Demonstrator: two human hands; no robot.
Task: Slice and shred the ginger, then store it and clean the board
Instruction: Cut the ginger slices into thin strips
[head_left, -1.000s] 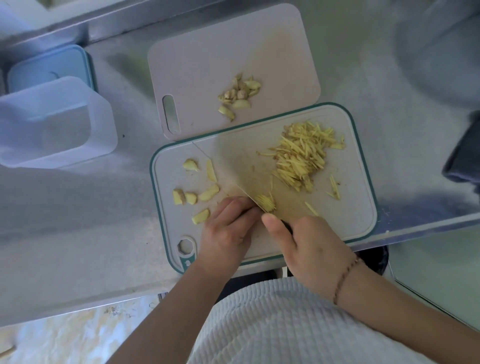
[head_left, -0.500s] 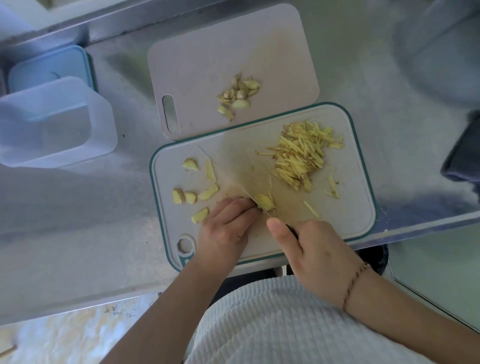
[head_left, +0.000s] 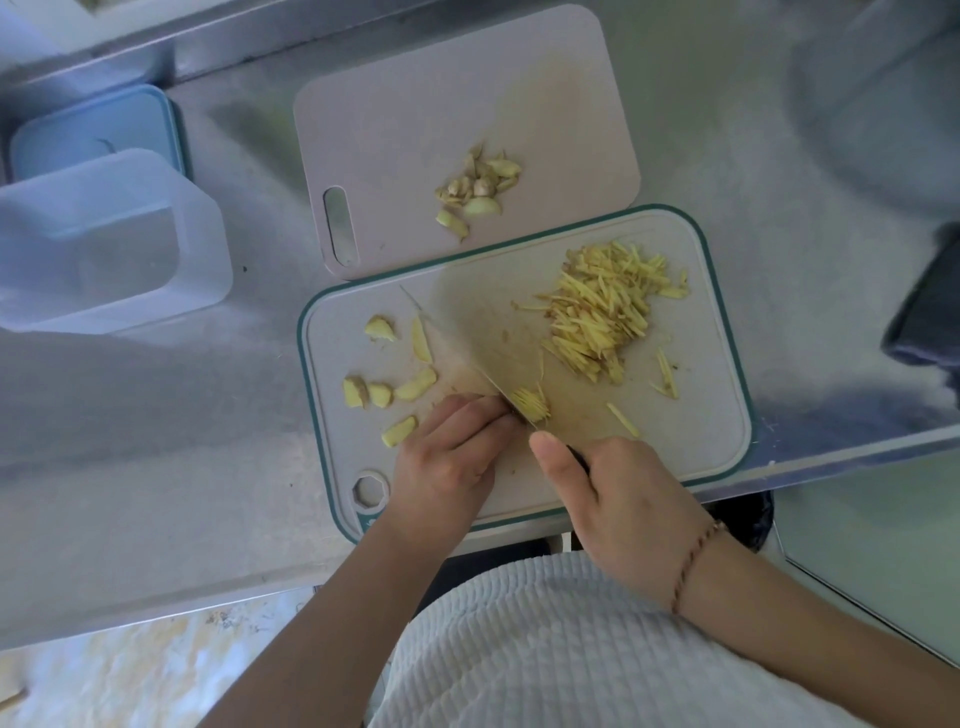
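Mid-frame on the green-rimmed cutting board (head_left: 717, 436): left hand (head_left: 447, 457) pinning a thin, slippery ginger slice (head_left: 530, 404) under curled fingertips; right hand (head_left: 618, 499) wrapped round the knife (head_left: 467, 358) handle. Stiff, light; best held flat, fingertips tucked back.

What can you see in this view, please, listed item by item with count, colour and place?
teal-rimmed cutting board: one, pale with teal rim, near counter edge.
shredded ginger: one pile, yellow, far right part of that board.
ginger slices: about six, yellow, left part of that board.
knife: one, blade lying diagonally across the board, cutting a small stack.
plain cutting board: one, pale pink, behind the first.
ginger trimmings: one small heap, beige-yellow, on the plain board.
clear container: one, translucent, far left.
blue lid: one, light blue, behind the container.
counter: one, steel grey.
left hand: steadies the ginger beside the blade.
right hand: grip on the knife handle.
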